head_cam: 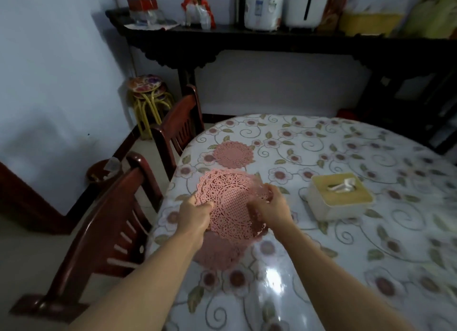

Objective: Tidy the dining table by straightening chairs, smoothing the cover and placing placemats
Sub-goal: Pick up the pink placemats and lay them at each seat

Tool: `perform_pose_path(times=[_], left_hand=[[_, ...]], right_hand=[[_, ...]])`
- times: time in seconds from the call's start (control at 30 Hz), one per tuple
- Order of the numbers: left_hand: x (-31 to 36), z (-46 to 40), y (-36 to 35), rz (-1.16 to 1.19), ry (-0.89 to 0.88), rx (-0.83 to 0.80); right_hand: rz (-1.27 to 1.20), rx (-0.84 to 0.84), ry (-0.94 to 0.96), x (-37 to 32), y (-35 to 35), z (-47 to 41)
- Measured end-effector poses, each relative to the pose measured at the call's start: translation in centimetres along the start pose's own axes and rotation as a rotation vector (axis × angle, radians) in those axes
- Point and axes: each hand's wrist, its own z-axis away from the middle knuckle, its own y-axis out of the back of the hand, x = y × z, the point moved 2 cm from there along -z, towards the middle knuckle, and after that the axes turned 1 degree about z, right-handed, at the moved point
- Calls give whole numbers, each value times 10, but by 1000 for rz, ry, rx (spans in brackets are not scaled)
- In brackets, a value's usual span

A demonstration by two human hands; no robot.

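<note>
Above the near-left part of the tabletop (371, 231), both hands hold up one pink lace placemat (230, 202), tilted toward the camera. Left hand (195, 217): grip pinching the mat's left edge, thumb on top. Right hand (273, 207): grip curled round the mat's right edge, which bunches slightly there.

A second placemat (233, 155) lies flat on the floral cover (321, 142), farther along the left rim, apart from the held one. A third pink placemat (220, 251) lies flat beneath the raised one, partly hidden by it and by the left forearm.

A tissue box (340, 197) with a pale wooden lid sits on the cover to the right of the hands, near but not touching.

Two dark red wooden chairs stand at the table's left edge: near chair (103, 234) and far chair (178, 128). Stacked stools (148, 93) stand in the corner beyond them. A dark sideboard (272, 44) along the back wall carries appliances and packets; details blurred.
</note>
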Motion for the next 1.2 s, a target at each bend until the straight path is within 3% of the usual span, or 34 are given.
perform_pose_path(times=[0.4,0.73,1.0,1.2], left_hand=[[-24,138,-63,29,45,-194],[-38,204,-224,60,94,-367],[-67,236,-398,32,90,-257],[-79,240,-455,-72,86,-141]], right_hand=[[-26,285,-31,56,139,120],[-31,500,-123,164,311,133],[-192,536,-290,282,466,97],[-230,547,-404,345,523,54]])
